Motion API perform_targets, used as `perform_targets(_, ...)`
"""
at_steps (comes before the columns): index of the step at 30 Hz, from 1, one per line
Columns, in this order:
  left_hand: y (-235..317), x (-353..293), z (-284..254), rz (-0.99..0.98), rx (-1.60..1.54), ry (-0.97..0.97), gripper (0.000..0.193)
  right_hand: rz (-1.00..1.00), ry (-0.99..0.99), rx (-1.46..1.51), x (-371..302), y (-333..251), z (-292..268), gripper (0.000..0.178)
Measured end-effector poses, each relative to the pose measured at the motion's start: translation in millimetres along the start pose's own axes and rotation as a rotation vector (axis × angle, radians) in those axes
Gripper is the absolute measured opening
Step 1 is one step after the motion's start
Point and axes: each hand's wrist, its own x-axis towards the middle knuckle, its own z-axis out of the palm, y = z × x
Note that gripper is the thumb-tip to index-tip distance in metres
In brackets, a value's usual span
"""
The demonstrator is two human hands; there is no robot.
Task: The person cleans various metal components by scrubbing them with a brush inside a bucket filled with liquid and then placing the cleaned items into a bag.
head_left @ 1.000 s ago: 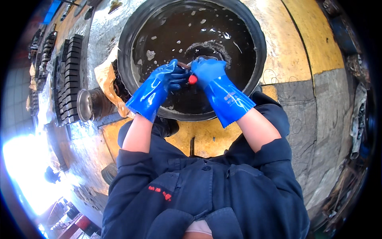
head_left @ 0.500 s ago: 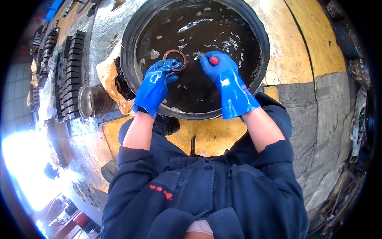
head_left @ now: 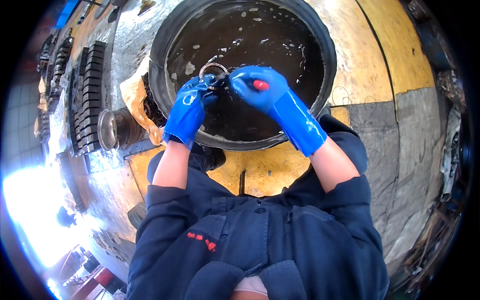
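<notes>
Washing looks to be the step in hand: both gloved hands work a small part over a big round black tub [head_left: 327, 75] of dark liquid. The left hand [head_left: 192, 102], in a blue rubber glove, has its fingers [head_left: 212, 82] pinched shut on the lower edge of a metal ring [head_left: 212, 67], which stands up just above those fingers and clear of the liquid's surface. The right hand [head_left: 260, 90], gloved the same, is curled closed around a tool of which only a red handle [head_left: 260, 85] shows; its working end, hidden between the two hands, seems to meet the ring right beside the left fingertips. Whether it is a brush or a scraper I cannot tell.

Judging by this, the next move calls for a steady pinch on the wet ring while the tool passes round it, and for turning the ring so that an unworked part comes under the tool; the slick gloves make a slip into the tub the likely mishap.

The tub holds dark, near-black liquid with pale flecks or foam floating on it, beyond and below the fingers. Left of the left hand, outside the tub's rim, lie crumpled brown paper [head_left: 132, 95] and a shiny metal cylinder [head_left: 112, 130] on its side; further left, rows of dark blocks [head_left: 87, 95].
</notes>
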Motion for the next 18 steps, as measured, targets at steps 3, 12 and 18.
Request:
perform_targets(3,2,3,2,-0.017,-0.059,-0.008,0.031,-0.184,-0.037,-0.174,-9,7,6,0.019)
perform_targets(12,18,1,17,-0.153,0.066,0.021,0.038,0.55,0.08,-0.329,3,32,-11,0.026)
perform_targets(18,5,8,19,-0.139,0.157,-0.004,0.035,0.303,0.014,0.428,15,12,-8,0.02)
